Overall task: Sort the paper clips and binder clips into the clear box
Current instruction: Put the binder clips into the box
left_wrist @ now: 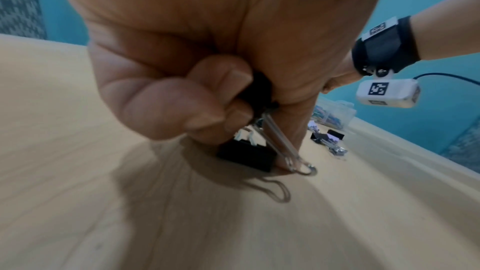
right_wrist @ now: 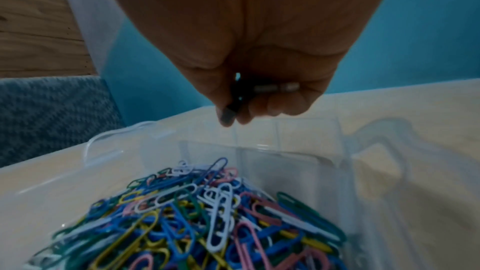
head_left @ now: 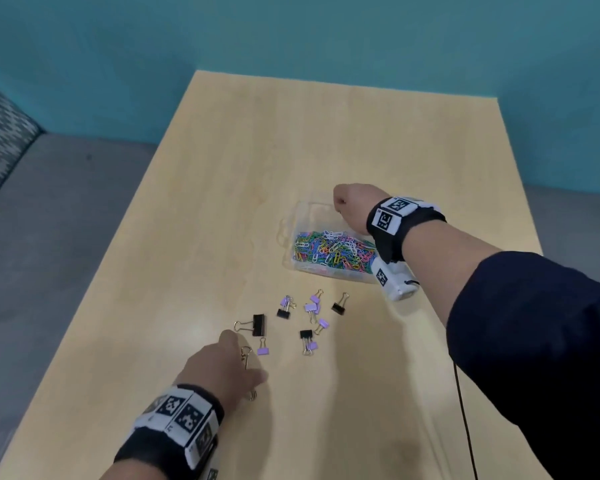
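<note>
The clear box [head_left: 293, 216] lies mid-table, its near compartment heaped with coloured paper clips [head_left: 333, 251] [right_wrist: 202, 213]. My right hand [head_left: 347, 202] hovers over the box's far compartment [right_wrist: 285, 151], fingers curled round a black binder clip [right_wrist: 235, 93] with a silver handle. Several black and purple binder clips [head_left: 306, 334] lie scattered on the table in front of the box. My left hand [head_left: 229, 362] sits just beside them and grips a black binder clip [left_wrist: 257, 87], its wire handles [left_wrist: 280, 147] poking out. A large black clip [head_left: 258, 324] [left_wrist: 246, 157] lies just beyond the fingers.
The light wooden table [head_left: 222, 202] ends at a teal wall behind. A grey couch [head_left: 49, 220] stands to the left. A thin black cable [head_left: 465, 427] hangs near the table's right front.
</note>
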The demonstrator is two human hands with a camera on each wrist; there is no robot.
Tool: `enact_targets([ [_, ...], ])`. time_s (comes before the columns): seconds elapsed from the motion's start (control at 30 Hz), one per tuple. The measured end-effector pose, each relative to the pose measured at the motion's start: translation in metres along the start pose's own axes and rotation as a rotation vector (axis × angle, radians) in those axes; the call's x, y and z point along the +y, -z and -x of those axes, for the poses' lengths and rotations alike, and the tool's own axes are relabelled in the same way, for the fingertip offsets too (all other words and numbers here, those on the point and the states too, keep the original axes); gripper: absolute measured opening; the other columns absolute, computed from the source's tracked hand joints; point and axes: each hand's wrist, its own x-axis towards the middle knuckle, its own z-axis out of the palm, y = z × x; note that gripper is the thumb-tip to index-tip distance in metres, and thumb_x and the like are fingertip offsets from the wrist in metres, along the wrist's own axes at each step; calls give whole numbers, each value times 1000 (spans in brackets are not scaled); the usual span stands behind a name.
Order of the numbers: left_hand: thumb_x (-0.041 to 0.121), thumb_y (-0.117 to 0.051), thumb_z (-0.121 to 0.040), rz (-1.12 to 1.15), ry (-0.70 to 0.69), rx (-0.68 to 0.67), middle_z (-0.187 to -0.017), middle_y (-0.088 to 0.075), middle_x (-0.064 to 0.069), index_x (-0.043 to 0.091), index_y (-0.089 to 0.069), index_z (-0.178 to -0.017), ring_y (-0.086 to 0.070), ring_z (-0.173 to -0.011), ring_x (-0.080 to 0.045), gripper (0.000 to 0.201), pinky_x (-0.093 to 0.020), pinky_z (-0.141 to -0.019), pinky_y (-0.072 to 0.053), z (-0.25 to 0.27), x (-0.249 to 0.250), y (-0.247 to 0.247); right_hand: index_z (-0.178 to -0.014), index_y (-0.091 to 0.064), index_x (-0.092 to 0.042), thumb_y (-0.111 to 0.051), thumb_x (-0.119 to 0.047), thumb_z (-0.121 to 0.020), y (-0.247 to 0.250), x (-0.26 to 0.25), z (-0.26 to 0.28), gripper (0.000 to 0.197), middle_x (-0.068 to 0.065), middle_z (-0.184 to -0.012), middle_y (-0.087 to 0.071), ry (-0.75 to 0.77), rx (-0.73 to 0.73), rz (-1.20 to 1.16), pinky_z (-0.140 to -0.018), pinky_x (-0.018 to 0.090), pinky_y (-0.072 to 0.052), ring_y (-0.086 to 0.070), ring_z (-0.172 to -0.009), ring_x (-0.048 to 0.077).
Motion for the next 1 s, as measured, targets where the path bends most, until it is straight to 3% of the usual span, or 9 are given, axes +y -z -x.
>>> enact_targets([
  [0.13, 47, -53, -81, -16, -112, 10, -72, -48, 11, 25, -40, -104, -50, -70, -14, 35, -26, -60, -37, 2, -1, -3, -115, -57, -20, -42, -21, -94, 5, 3, -3, 26, 11, -114, -55, -11, -42, -13, -77, 34, -46, -56, -95, 31],
  [0.23, 39, -48, -79, 0, -109, 44, -70, -51, 11, 24, -42, -86, -50, -66, -12, 18, -26, -56, -36, 3, -4, -4, -116, -59, -20, -46, -26, -92, 16, 18, 15, 27, 11, -113, -58, -60, 135, -170, -85, 35, -46, -57, -99, 30],
  [0.37, 37, -40, -79, 13, -55, 37, -67, -60, 8, 23, -53, -75, -55, -64, -9, 20, -24, -57, -41, 1, -13, -5, -94, -63, -14, -52, -15, -90, 9, 47, 64, 11, 8, -86, -63, -206, 322, -746, -67, 30, -49, -60, -75, 24],
  [0.53, 21, -64, -74, 851, -22, -287, -65, -64, -16, 6, -58, -74, -42, -39, -20, 16, -21, -39, -30, 8, 4, 33, -72, -54, -9, -53, -10, -89, -50, 81, 147, 17, 14, -67, -53, -555, 177, -1096, -50, 31, -37, -46, -56, 21],
  [0.63, 18, -55, -62, 935, -171, -235, -53, -54, -20, 5, -51, -70, -32, -31, -18, 16, -21, -41, -28, -8, 46, 70, -67, -52, -11, -57, -16, -87, -80, 89, 183, 21, 8, -62, -56, -579, 73, -913, -54, 33, -40, -48, -54, 20],
  [0.73, 18, -55, -64, 791, -321, 14, -52, -43, -10, 7, -48, -65, -35, -34, -20, 13, -26, -41, -34, -45, 109, 107, -69, -56, -18, -63, -26, -84, -85, 79, 199, 18, -2, -65, -59, -465, 34, -726, -56, 30, -41, -53, -59, 15],
  [0.83, 18, -52, -76, 428, -440, 237, -63, -53, -10, 8, -51, -72, -52, -52, -28, 11, -33, -48, -46, -88, 169, 128, -72, -57, -18, -66, -31, -82, -84, 78, 200, 18, -4, -70, -57, -417, 26, -687, -61, 27, -41, -53, -64, 11],
  [0.9, 21, -51, -80, 132, -474, 295, -75, -58, -11, 9, -51, -80, -56, -71, -31, 12, -34, -58, -46, -111, 199, 128, -73, -56, -21, -65, -32, -83, -84, 82, 199, 17, -2, -72, -59, -443, 13, -744, -63, 29, -44, -53, -64, 12],
  [1.0, 21, -47, -85, -161, -511, 289, -81, -61, -12, 11, -48, -86, -55, -72, -30, 10, -31, -55, -39, -131, 221, 119, -76, -56, -22, -63, -32, -84, -82, 85, 198, 15, 1, -76, -62, -465, -4, -806, -62, 29, -45, -54, -65, 13],
])
